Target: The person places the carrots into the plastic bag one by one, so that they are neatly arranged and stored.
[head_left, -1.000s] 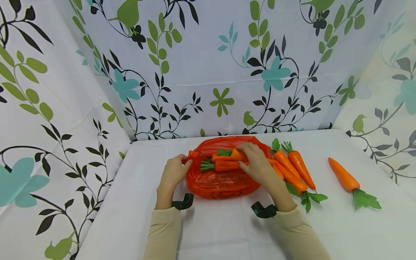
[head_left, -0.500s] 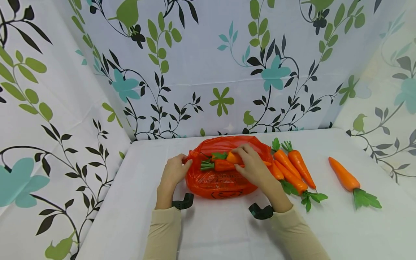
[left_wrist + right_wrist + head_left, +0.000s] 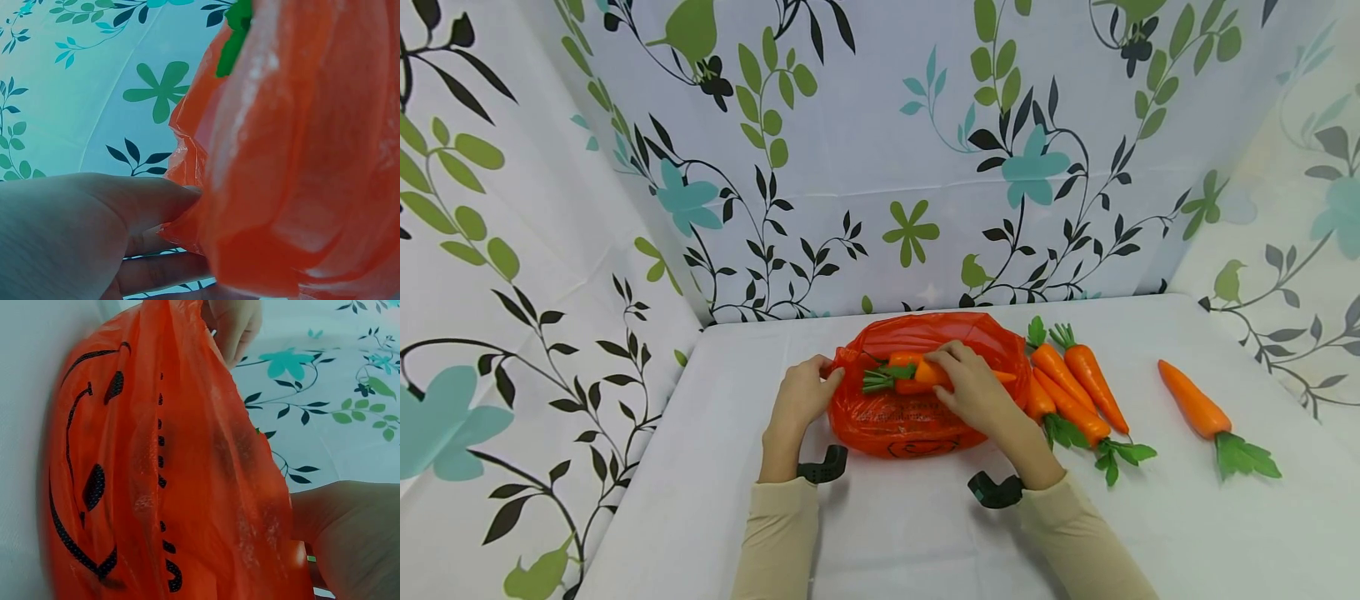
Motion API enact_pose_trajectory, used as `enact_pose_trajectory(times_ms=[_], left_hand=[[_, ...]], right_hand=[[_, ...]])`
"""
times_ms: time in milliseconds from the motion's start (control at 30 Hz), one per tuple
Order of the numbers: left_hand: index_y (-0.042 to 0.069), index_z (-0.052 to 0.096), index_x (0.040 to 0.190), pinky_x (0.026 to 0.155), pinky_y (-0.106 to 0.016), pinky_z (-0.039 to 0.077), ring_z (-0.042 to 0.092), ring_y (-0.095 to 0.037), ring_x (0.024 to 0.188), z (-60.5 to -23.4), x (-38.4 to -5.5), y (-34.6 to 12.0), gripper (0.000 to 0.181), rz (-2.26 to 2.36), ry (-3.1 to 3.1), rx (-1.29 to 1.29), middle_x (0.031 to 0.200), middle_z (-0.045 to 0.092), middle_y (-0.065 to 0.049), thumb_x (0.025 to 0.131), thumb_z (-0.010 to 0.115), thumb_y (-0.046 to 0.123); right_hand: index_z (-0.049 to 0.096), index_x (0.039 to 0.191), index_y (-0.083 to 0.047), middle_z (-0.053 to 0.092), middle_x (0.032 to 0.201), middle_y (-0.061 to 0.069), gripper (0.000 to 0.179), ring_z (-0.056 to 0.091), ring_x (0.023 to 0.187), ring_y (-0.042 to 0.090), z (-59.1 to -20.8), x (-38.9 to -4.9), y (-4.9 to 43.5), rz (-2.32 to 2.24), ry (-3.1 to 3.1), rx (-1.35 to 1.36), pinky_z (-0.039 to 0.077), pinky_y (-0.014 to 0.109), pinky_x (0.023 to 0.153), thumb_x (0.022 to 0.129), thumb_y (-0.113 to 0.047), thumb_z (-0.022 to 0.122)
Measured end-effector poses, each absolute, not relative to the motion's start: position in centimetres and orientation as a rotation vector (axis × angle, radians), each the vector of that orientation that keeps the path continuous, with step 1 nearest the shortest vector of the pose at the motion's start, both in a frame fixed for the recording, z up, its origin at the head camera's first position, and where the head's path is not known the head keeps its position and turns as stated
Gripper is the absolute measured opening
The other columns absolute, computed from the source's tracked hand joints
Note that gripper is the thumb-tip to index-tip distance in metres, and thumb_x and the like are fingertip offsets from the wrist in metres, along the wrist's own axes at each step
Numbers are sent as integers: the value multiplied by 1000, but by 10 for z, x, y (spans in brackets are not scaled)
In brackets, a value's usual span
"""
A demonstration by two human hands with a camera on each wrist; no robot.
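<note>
A red plastic bag [image 3: 910,429] with black print lies mouth up on the white table, several carrots inside. My left hand [image 3: 805,393] pinches the bag's left edge between thumb and fingers; the left wrist view shows the thumb [image 3: 156,197] on the red film. Over the bag's opening, my right hand [image 3: 973,387] grips an orange carrot [image 3: 931,372] by its thick end, green leaves pointing left. Beneath it another carrot [image 3: 912,387] with a cut green top shows. In the right wrist view the bag [image 3: 187,456] hides the fingertips of my right hand [image 3: 356,531].
Right of the bag several carrots [image 3: 1093,383] with green tops lie in a cluster, close to its side. Farther right a single carrot [image 3: 1193,400] lies apart, leaves toward the front. A patterned cloth [image 3: 835,183] hangs behind the white table [image 3: 895,533].
My right hand has moved left and slightly down with its carrot, deeper into the bag's opening. My left hand keeps its grip on the bag's edge.
</note>
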State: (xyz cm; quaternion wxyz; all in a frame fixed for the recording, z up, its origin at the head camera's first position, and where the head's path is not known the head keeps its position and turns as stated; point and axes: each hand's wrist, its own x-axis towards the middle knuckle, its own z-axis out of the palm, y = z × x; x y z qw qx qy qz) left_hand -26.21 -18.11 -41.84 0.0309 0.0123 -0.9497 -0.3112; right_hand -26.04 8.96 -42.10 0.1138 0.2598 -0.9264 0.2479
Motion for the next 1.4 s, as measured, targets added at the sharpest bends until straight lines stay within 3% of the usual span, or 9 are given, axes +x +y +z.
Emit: enact_pose_trajectory(times_ms=[600,967,1400], left_hand=[[2,66,121,91,-48,57,66,-31,103,-418,-262,-181,35,-962,-2929,25,114,72,-16,100,57,29],[2,65,122,91,-48,57,66,-32,103,-418,-262,-181,37,-965,-2938,32,116,72,-16,100,57,30],[2,65,123,91,-48,57,65,-31,102,-418,-261,-181,37,-963,-2940,31,115,72,-16,100,57,30]], right_hand=[[62,129,-8,60,126,10,44,59,117,30,-433,-262,83,685,-2765,799,49,50,104,88,-9,76],[63,129,-10,61,130,11,43,55,127,33,-438,-260,77,635,-2827,811,42,64,108,87,-12,76],[66,126,-12,60,117,6,42,59,112,26,-446,-258,66,598,-2804,909,50,45,104,86,-10,78]])
